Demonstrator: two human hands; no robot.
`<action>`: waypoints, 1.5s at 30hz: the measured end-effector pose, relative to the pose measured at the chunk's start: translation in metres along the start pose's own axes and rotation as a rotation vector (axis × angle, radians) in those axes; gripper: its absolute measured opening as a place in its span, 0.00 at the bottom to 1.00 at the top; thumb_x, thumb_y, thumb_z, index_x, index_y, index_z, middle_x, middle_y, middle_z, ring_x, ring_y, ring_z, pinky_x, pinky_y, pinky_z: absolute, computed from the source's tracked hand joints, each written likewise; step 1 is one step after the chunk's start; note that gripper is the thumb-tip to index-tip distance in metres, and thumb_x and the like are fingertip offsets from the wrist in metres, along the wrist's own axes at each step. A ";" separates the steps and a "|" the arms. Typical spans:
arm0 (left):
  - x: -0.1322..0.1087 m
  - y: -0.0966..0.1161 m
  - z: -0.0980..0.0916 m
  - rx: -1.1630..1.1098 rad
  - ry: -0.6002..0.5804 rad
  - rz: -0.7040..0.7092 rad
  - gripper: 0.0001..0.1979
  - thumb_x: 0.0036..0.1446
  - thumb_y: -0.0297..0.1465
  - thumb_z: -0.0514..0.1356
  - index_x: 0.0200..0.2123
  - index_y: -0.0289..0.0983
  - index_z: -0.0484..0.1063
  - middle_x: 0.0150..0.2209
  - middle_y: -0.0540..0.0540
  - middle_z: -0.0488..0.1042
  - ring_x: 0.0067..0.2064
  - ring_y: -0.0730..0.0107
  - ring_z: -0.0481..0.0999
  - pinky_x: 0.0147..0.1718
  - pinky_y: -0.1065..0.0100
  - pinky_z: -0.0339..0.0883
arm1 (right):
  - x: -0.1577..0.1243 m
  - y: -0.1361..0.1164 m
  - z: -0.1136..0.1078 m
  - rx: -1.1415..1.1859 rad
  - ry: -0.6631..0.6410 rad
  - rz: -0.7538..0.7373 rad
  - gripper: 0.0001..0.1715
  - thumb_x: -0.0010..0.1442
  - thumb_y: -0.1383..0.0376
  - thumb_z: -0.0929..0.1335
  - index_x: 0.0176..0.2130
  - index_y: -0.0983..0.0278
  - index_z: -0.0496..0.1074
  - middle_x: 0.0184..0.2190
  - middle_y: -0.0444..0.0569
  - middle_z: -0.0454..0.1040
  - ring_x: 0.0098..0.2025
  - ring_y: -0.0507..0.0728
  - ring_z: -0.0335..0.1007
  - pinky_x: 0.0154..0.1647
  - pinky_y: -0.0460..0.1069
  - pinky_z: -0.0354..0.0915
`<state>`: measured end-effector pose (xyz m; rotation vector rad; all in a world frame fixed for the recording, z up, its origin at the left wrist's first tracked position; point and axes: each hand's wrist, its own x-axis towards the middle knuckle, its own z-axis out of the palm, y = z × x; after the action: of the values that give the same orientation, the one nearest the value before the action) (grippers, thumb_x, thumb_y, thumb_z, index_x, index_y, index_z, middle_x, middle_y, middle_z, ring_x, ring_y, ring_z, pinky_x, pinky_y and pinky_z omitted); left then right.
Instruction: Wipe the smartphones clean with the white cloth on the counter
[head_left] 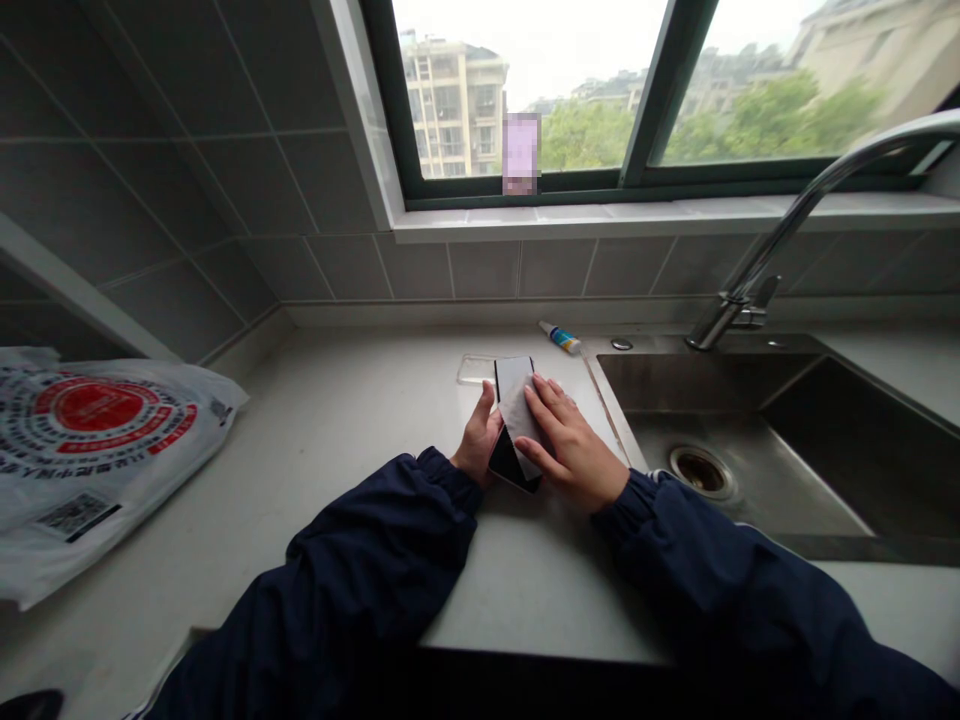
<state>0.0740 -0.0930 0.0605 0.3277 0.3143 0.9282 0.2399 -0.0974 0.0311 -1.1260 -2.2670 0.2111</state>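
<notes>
Kitchen bench (337, 440) beside a steel sink (720, 440): the left hand (480, 435) grips a black smartphone (506, 460), the right hand (574, 440) lies open on a grey cloth (517, 410) covering it, and a clear case (476, 369) lies separate beyond.

This is a home kitchen. A deep brushed stainless-steel sink (750, 490) is set into a pale stone countertop (315, 480), with a tall curved chrome faucet (789, 212) arching over it. Flat grey rectangular wall tiles (487, 268) run up to a dark green-framed window (637, 195), and through it stand beige apartment buildings (454, 115) among leafy green trees (585, 135).
</notes>
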 end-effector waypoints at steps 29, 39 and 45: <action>0.003 0.015 -0.026 0.125 0.016 -0.128 0.64 0.55 0.70 0.33 0.69 0.18 0.57 0.53 0.19 0.75 0.52 0.37 0.79 0.59 0.44 0.63 | -0.004 -0.031 -0.015 0.110 -0.177 -0.445 0.35 0.66 0.62 0.71 0.68 0.66 0.64 0.67 0.60 0.67 0.74 0.67 0.53 0.72 0.68 0.55; 0.002 0.015 -0.020 0.168 0.064 0.002 0.58 0.59 0.67 0.32 0.71 0.24 0.55 0.49 0.25 0.78 0.43 0.45 0.82 0.52 0.49 0.69 | -0.004 -0.024 -0.011 0.123 -0.055 -0.503 0.24 0.68 0.65 0.69 0.62 0.63 0.73 0.62 0.52 0.75 0.68 0.61 0.66 0.70 0.60 0.65; 0.005 0.017 -0.022 0.103 0.052 0.016 0.56 0.59 0.67 0.35 0.70 0.25 0.57 0.48 0.26 0.78 0.43 0.45 0.81 0.54 0.46 0.67 | -0.003 -0.020 -0.012 0.083 -0.009 -0.465 0.22 0.70 0.66 0.68 0.61 0.64 0.73 0.58 0.53 0.78 0.64 0.60 0.71 0.67 0.57 0.68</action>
<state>0.0558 -0.0761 0.0463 0.4018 0.4083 0.9388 0.2342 -0.1135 0.0474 -0.5322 -2.4299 0.1209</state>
